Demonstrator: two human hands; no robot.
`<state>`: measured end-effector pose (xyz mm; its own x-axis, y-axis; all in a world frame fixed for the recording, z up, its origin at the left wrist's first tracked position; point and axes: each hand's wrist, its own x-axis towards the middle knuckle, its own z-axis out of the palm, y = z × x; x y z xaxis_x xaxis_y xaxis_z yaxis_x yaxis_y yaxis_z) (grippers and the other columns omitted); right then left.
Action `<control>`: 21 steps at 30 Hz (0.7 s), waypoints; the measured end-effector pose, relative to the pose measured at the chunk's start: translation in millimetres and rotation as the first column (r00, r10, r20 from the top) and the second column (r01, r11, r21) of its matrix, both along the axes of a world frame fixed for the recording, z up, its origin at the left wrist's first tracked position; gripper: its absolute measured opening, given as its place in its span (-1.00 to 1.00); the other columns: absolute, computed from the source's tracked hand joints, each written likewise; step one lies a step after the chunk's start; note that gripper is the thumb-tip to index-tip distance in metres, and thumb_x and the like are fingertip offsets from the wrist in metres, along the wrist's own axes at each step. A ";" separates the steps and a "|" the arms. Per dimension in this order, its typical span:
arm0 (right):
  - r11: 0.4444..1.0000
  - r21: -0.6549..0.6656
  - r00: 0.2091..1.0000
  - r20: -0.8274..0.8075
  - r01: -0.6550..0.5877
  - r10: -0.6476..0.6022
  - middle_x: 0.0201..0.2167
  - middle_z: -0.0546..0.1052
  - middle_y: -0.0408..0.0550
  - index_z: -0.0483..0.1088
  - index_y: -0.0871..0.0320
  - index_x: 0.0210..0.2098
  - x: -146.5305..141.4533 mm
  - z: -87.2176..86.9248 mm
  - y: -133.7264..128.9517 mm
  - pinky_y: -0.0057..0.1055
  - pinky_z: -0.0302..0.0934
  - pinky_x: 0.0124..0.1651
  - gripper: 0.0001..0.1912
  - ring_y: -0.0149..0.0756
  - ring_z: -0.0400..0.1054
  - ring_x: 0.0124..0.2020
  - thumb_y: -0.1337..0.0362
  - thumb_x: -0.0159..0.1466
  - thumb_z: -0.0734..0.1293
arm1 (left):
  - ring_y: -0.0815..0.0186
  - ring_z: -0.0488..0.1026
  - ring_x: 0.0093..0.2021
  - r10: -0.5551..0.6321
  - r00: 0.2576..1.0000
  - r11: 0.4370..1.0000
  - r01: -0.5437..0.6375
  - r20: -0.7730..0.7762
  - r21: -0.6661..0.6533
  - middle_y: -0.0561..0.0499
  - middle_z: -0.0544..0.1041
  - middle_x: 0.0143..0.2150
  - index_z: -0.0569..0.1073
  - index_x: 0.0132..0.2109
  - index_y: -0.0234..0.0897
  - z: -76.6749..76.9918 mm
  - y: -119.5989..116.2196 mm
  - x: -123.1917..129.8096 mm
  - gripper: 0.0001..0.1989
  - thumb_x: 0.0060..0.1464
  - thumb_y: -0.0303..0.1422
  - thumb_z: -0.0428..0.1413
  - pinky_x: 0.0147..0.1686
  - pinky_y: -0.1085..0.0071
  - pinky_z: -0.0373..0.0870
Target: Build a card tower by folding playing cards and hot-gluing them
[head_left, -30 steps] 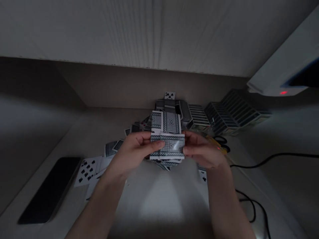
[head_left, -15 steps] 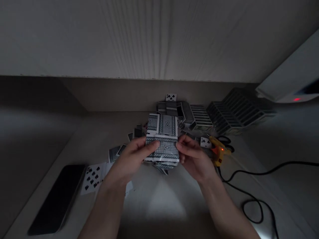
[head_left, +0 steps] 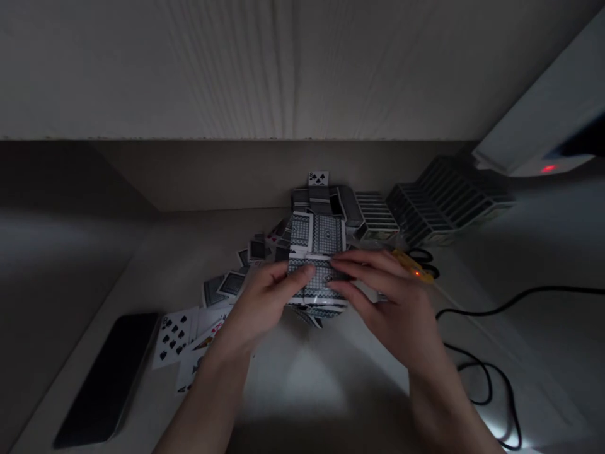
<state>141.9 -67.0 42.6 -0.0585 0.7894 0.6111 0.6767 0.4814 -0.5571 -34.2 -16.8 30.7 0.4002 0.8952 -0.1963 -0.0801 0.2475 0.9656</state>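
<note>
- Joined cards [head_left: 328,234], patterned backs up, held above mid desk btwn both hands.
- L hand [head_left: 262,296] grips their left edge, thumb on top.
- R hand [head_left: 392,302]: thumb & fingers a bit apart, tips on the cards' right side.
- Box [head_left: 352,205] just behind, dark opening; can't tell what's in it.
- Club card [head_left: 318,178] at back reads "8".
- Spade card [head_left: 174,338], left, also "8", beside phone [head_left: 106,381].
- Folded strips [head_left: 439,202], back right.
- Glue gun [head_left: 416,268], yellow, red light on, nr R hand.
</note>
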 end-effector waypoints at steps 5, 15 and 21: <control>0.991 -0.084 0.992 0.066 -0.101 0.107 -0.08 0.56 0.00 0.52 0.15 -0.10 16.0 4.7 -4.0 -0.36 0.38 -0.05 -0.69 -0.27 0.48 -0.11 0.22 0.16 0.49 | 0.29 0.46 -0.25 -0.065 0.997 0.998 0.065 -0.052 0.010 0.03 0.61 -0.32 0.62 -0.30 -0.24 -6.0 3.0 -7.5 -0.68 0.02 -0.06 0.24 -0.21 0.41 0.30; 0.989 -0.107 0.978 0.169 -0.107 0.124 -0.17 0.54 -0.05 0.47 0.15 -0.07 16.5 12.3 -14.5 -0.42 0.40 -0.14 -0.64 -0.34 0.45 -0.23 0.27 0.14 0.50 | 0.34 0.49 -0.27 -0.152 0.988 0.987 0.153 0.014 -0.046 0.06 0.66 -0.30 0.66 -0.22 -0.18 -2.5 2.1 -7.3 -0.74 0.01 -0.12 0.27 -0.21 0.45 0.33; 0.996 -0.076 0.966 0.250 -0.055 0.072 -0.23 0.50 -0.04 0.44 0.20 -0.02 9.1 13.7 -17.4 -0.41 0.38 -0.15 -0.58 -0.31 0.43 -0.21 0.30 0.14 0.49 | 0.34 0.51 -0.33 -0.143 0.986 0.985 0.151 0.088 -0.089 0.06 0.65 -0.40 0.67 -0.27 -0.20 4.7 1.8 -6.7 -0.80 -0.04 -0.22 0.31 -0.24 0.46 0.34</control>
<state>151.0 -84.4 56.3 -0.2552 0.8182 0.5153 0.7688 0.4948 -0.4050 -40.9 -15.0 35.4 0.5442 0.8043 -0.2386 -0.1132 0.3523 0.9290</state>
